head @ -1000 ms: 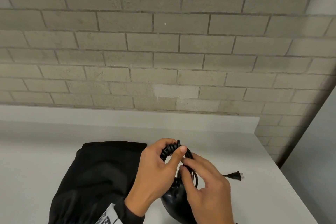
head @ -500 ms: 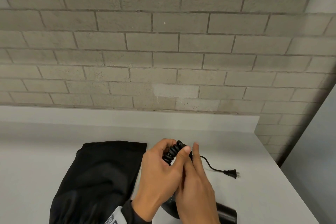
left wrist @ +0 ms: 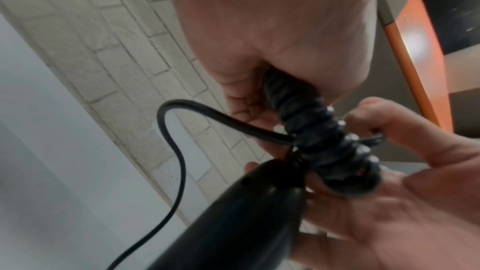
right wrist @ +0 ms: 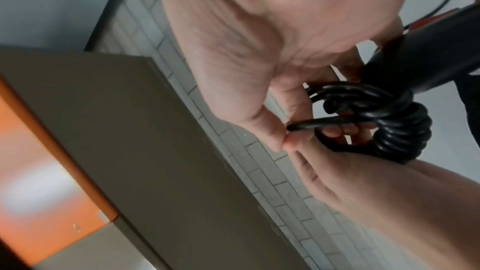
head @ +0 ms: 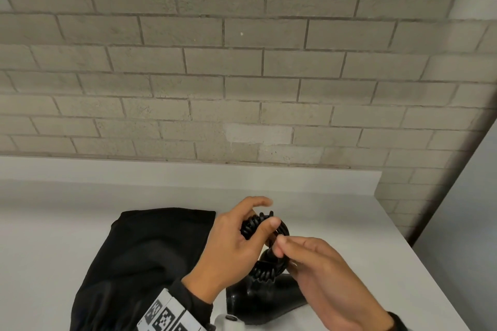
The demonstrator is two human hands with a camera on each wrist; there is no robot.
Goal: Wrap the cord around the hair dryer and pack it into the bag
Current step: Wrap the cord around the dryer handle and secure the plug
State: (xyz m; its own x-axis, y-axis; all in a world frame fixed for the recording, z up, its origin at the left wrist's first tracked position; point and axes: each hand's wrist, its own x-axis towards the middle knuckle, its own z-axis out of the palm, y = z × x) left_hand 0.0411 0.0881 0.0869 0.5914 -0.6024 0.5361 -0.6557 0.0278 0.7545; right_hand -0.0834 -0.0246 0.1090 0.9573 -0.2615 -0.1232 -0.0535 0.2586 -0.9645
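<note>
The black hair dryer stands at the near edge of the white counter, its handle rising between my hands. Black cord is coiled in tight turns around the handle. My left hand grips the coiled handle, thumb pressed on the coils. My right hand pinches a free strand of cord between thumb and fingertips beside the coil. A loose length of cord hangs down in the left wrist view. The black fabric bag lies flat just left of my left hand. The plug is hidden.
The white counter runs along a grey brick wall at the back. Its right edge drops off close to my right hand. A grey and orange structure shows in the wrist views.
The plug and loose cord that lay on the counter to the right are gone from the head view. My right hand has moved from beside the handle to pinching a strand at the coil.
</note>
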